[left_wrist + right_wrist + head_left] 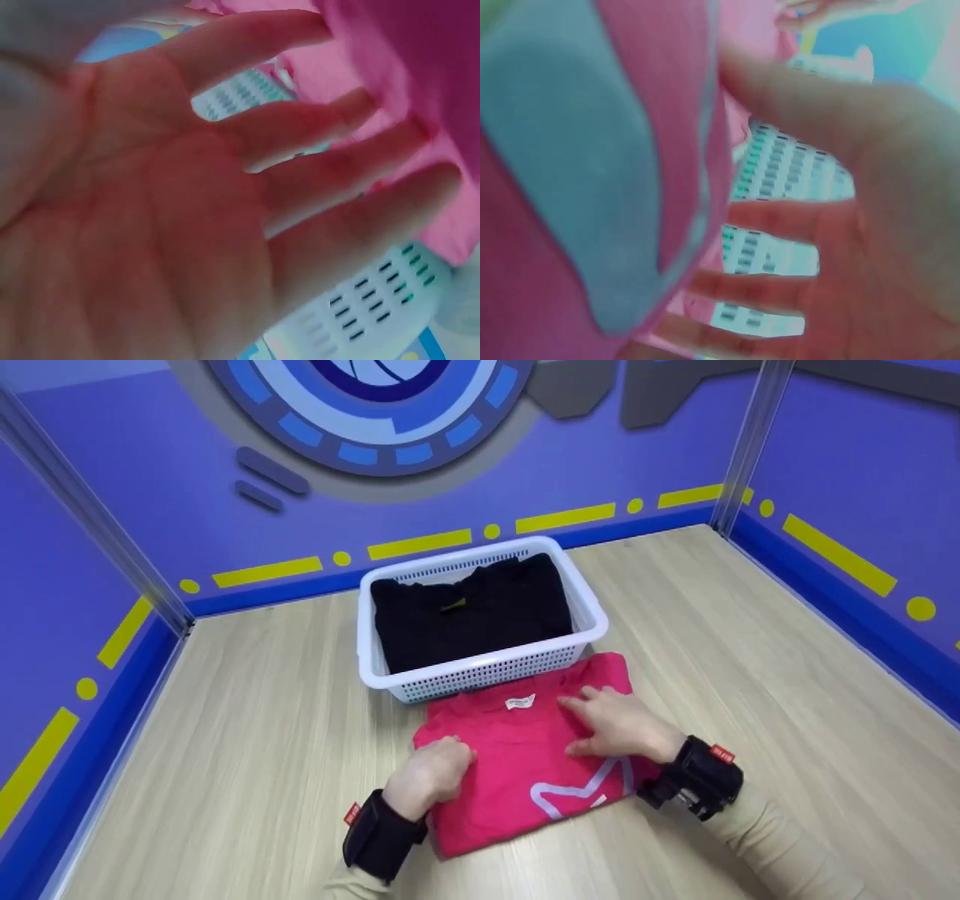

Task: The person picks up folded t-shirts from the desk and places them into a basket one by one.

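Note:
A folded pink-red T-shirt (502, 757) with a white neck label and a pale star outline lies flat on the table, its collar end next to the basket. My left hand (431, 772) rests on the shirt's left side; in the left wrist view the fingers (322, 176) extend fairly straight and touch the cloth. On the right half of the shirt, my right hand (619, 724) lies with its fingers spread. The right wrist view shows these fingers (757, 292) stretched against the fabric. Neither hand pinches the shirt visibly.
Just behind the shirt stands a white perforated plastic basket (487, 661) holding a folded black garment (480, 622). A light wood table (247, 750) extends around them, bounded by blue-purple panels (652, 457) at the back and sides.

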Motion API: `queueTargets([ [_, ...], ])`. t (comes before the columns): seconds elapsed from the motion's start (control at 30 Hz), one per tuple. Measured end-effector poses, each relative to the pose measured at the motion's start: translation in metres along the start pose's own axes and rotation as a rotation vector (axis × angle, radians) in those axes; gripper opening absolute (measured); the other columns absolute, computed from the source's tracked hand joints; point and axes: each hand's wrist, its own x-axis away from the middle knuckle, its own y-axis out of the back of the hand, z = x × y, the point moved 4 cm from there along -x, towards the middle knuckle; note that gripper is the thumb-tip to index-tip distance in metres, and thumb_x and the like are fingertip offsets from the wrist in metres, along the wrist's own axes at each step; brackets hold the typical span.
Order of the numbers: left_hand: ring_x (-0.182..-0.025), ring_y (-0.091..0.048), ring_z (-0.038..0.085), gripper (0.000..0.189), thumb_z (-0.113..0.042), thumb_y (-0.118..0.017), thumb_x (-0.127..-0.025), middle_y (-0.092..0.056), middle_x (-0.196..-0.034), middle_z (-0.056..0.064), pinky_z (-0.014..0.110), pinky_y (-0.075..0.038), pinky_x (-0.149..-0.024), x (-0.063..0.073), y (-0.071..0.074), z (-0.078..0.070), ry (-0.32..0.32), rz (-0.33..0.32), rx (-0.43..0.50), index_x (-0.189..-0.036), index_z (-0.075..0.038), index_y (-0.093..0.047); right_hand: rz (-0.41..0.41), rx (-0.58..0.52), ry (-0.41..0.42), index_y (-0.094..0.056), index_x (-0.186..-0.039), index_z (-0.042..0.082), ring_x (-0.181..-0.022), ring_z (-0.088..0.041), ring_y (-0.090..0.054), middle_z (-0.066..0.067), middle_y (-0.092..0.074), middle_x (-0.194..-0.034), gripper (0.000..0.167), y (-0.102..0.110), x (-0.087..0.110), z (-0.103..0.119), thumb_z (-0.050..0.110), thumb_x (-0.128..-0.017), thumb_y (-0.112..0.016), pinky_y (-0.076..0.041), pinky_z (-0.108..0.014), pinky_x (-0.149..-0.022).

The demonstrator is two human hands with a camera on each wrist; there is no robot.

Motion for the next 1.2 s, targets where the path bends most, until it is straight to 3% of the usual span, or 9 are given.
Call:
queueTargets([
  [0.07, -0.085, -0.065, 0.031, 0.009, 0.003, -0.065, -0.076, -0.066, -0.085, 0.018, 0.037, -0.054, -0.069, 0.001, 0.005, 0.007, 0.059, -0.100, 0.010, -0.085, 0.003, -0.066, -0.086, -0.079, -0.054, -0.056, -0.126, -0.001, -0.096, -0.031, -0.058, -0.020, -0.058, -0.113, 0.065, 0.006, -0.002, -0.014, 0.034, -0.076, -0.077, -0.052, -0.048, -0.078],
  [0.17, -0.083, -0.064, 0.036, 0.022, -0.011, -0.065, -0.083, -0.064, -0.089, 0.022, 0.043, -0.054, -0.072, -0.002, 0.007, 0.022, 0.198, -0.183, 0.048, -0.092, 0.009, -0.064, -0.181, -0.151, -0.203, -0.058, -0.116, -0.006, -0.087, -0.032, -0.059, -0.023, -0.057, -0.107, 0.055, 0.013, -0.002, -0.036, 0.031, -0.078, -0.075, -0.052, -0.048, -0.073],
  [0.23, -0.083, -0.065, 0.036, 0.030, -0.022, -0.065, -0.087, -0.064, -0.091, 0.023, 0.043, -0.054, -0.072, -0.006, 0.004, 0.031, 0.274, -0.166, 0.102, -0.090, 0.008, -0.065, -0.182, -0.167, -0.304, -0.058, -0.111, -0.008, -0.085, -0.034, -0.059, -0.025, -0.054, -0.105, 0.054, 0.013, -0.002, -0.048, 0.033, -0.080, -0.073, -0.051, -0.048, -0.069],
  [0.37, -0.071, -0.060, 0.023, 0.038, -0.033, -0.065, -0.088, -0.064, -0.079, 0.013, 0.034, -0.049, -0.064, -0.018, -0.006, 0.046, 0.328, -0.096, 0.236, -0.063, -0.007, -0.055, -0.115, -0.208, -0.404, -0.058, -0.101, -0.011, -0.081, -0.033, -0.055, -0.024, -0.054, -0.096, 0.054, 0.008, -0.004, -0.059, 0.039, -0.082, -0.069, -0.047, -0.040, -0.063],
  [0.53, -0.059, -0.044, 0.015, 0.044, -0.034, -0.071, -0.083, -0.044, -0.061, 0.002, 0.025, -0.035, -0.054, -0.027, -0.015, 0.050, 0.342, -0.099, 0.375, -0.057, -0.014, -0.042, -0.087, -0.318, -0.403, -0.058, -0.091, -0.008, -0.069, -0.023, -0.050, -0.014, -0.053, -0.078, 0.048, 0.002, -0.011, -0.058, 0.037, -0.082, -0.070, -0.043, -0.030, -0.060],
  [0.63, -0.058, -0.040, 0.014, 0.043, -0.029, -0.075, -0.080, -0.039, -0.060, -0.001, 0.023, -0.033, -0.053, -0.031, -0.020, 0.050, 0.319, -0.110, 0.436, -0.058, -0.013, -0.042, -0.077, -0.370, -0.373, -0.060, -0.100, -0.010, -0.068, -0.020, -0.049, -0.013, -0.056, -0.079, 0.047, -0.001, -0.015, -0.055, 0.032, -0.081, -0.072, -0.042, -0.028, -0.061],
  [0.77, -0.062, -0.043, 0.015, 0.035, -0.022, -0.079, -0.076, -0.043, -0.064, 0.001, 0.025, -0.038, -0.057, -0.036, -0.024, 0.051, 0.317, -0.101, 0.483, -0.065, -0.010, -0.048, -0.057, -0.491, -0.321, -0.064, -0.105, -0.006, -0.070, -0.016, -0.047, -0.009, -0.059, -0.079, 0.039, -0.005, -0.018, -0.051, 0.021, -0.079, -0.074, -0.039, -0.026, -0.063],
  [0.9, -0.069, -0.048, 0.017, 0.028, -0.018, -0.080, -0.073, -0.049, -0.072, 0.004, 0.029, -0.045, -0.064, -0.038, -0.024, 0.050, 0.329, -0.065, 0.494, -0.077, -0.005, -0.055, 0.003, -0.606, -0.306, -0.066, -0.095, -0.003, -0.068, -0.014, -0.044, 0.000, -0.052, -0.071, 0.028, -0.007, -0.018, -0.050, 0.017, -0.076, -0.075, -0.037, -0.025, -0.061],
  [1.2, -0.087, -0.056, 0.019, 0.033, -0.005, -0.074, -0.071, -0.063, -0.095, 0.009, 0.035, -0.050, -0.079, -0.027, -0.005, 0.046, 0.244, -0.100, 0.676, -0.100, -0.002, -0.058, 0.015, -0.692, -0.210, -0.066, -0.100, -0.005, -0.071, -0.011, -0.051, -0.002, -0.063, -0.081, 0.032, 0.016, -0.010, -0.045, 0.011, -0.074, -0.074, -0.043, -0.022, -0.064],
])
